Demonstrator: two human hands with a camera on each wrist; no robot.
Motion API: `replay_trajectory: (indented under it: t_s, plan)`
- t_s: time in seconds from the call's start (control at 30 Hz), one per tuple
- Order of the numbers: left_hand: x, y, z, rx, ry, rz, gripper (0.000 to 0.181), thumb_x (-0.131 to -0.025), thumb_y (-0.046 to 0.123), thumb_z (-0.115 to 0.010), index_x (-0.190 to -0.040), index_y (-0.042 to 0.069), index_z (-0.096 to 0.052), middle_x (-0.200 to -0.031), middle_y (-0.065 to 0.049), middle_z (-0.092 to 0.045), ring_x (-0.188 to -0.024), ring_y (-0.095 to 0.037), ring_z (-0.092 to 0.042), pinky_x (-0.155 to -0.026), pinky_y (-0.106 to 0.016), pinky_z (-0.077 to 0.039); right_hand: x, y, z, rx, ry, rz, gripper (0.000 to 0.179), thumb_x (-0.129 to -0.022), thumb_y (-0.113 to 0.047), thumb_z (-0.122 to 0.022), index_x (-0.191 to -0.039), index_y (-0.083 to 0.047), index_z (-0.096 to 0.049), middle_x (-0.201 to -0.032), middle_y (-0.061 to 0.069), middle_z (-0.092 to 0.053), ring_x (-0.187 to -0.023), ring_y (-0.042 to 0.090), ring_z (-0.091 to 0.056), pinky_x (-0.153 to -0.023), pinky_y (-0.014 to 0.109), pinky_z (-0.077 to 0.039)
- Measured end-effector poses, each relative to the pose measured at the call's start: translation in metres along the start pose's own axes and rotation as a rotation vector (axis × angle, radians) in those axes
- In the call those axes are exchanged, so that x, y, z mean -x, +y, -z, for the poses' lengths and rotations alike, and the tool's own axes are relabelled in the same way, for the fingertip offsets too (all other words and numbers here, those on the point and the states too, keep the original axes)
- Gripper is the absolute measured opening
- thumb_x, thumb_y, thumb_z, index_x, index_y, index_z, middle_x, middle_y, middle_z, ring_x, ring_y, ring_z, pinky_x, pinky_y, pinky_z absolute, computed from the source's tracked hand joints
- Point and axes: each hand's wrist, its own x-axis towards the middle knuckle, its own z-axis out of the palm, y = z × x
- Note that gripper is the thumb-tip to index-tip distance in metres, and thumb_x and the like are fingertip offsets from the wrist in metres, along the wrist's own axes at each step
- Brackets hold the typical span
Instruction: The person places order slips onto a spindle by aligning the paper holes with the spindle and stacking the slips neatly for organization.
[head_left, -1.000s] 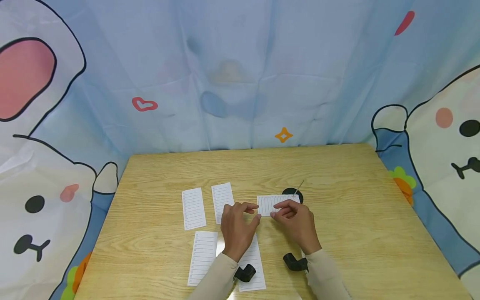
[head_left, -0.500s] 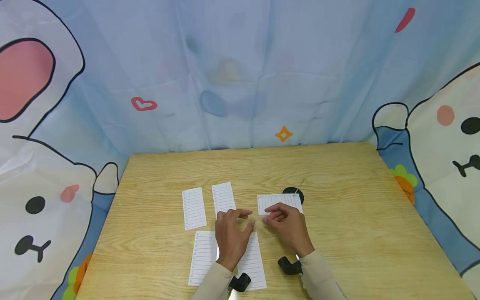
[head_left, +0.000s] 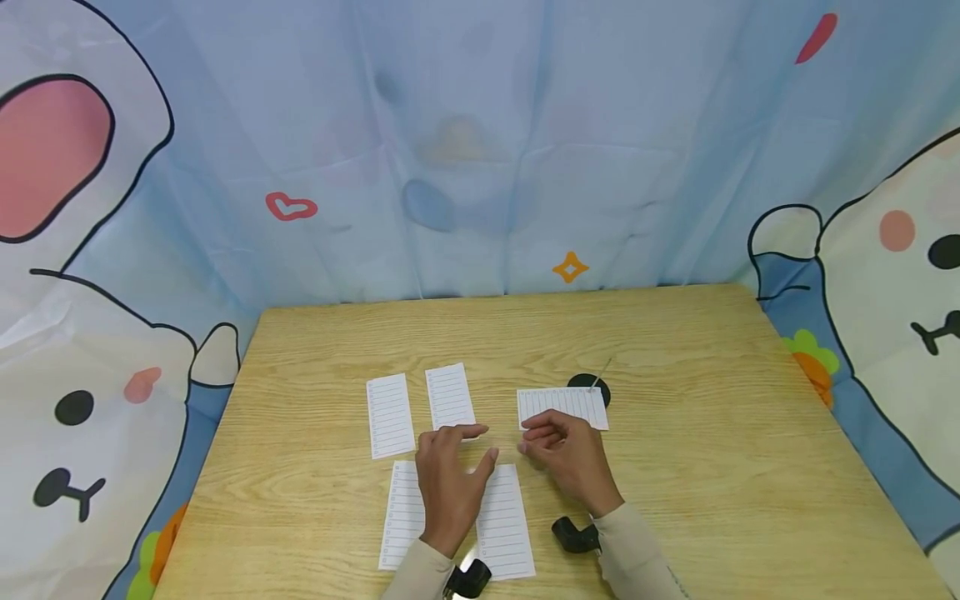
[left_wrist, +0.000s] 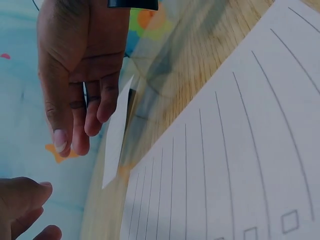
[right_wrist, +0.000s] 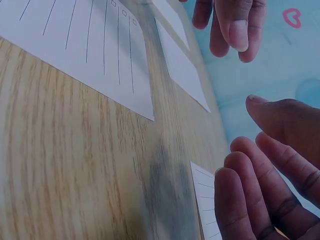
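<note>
My left hand (head_left: 448, 487) hovers over the lower ruled cards, its thumb and index finger spread apart with nothing between them. My right hand (head_left: 573, 458) is beside it, fingers loosely curled and holding nothing; the right wrist view shows a gap between thumb and fingers. Just beyond the right hand, a white lined card (head_left: 562, 402) lies crosswise, with its far right corner by a black disc (head_left: 604, 393). Below the left hand are two lined cards, one to the left (head_left: 400, 521) and another to the right (head_left: 507, 529), the former partly hidden by that hand.
Two more lined cards stand out farther back, the far left card (head_left: 390, 417) and its neighbour (head_left: 449, 393). A thin stick (head_left: 602, 372) rises at the disc. The wooden table (head_left: 712, 467) ends at a printed curtain (head_left: 480, 167).
The left hand has drawn back to the left and toward the body, its thumb and index finger opening wider. My right hand has shifted slightly left and nearer. The cards appear to stay put.
</note>
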Motion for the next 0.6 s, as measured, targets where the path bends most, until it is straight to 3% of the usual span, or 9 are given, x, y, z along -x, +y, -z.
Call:
replay_trajectory:
  t_s: [0.3,0.6]
  plan:
    - [0.008,-0.008,0.009,0.014,-0.004,0.030,0.035,-0.078,0.019,-0.095,-0.109,0.024,-0.079,-0.105,0.008,-0.077,-0.103,-0.016,-0.057,-0.092,-0.041,-0.043,-0.002,0.000,-0.004,-0.023,-0.016,-0.010,0.025,-0.085,-0.008,-0.089,-0.108,-0.007,-0.080,-0.093,0.003,-0.077,-0.080,0.012,-0.070,-0.075,0.021,-0.057]
    - [0.028,-0.010,0.013,0.030,-0.057,0.108,0.035,-0.078,0.018,-0.095,-0.108,0.027,-0.079,-0.107,0.012,-0.076,-0.108,-0.013,-0.054,-0.096,-0.043,-0.042,-0.003,0.001,-0.010,0.032,-0.013,-0.035,0.028,-0.080,-0.008,-0.092,-0.106,-0.010,-0.080,-0.094,0.001,-0.078,-0.079,0.010,-0.069,-0.073,0.022,-0.057]
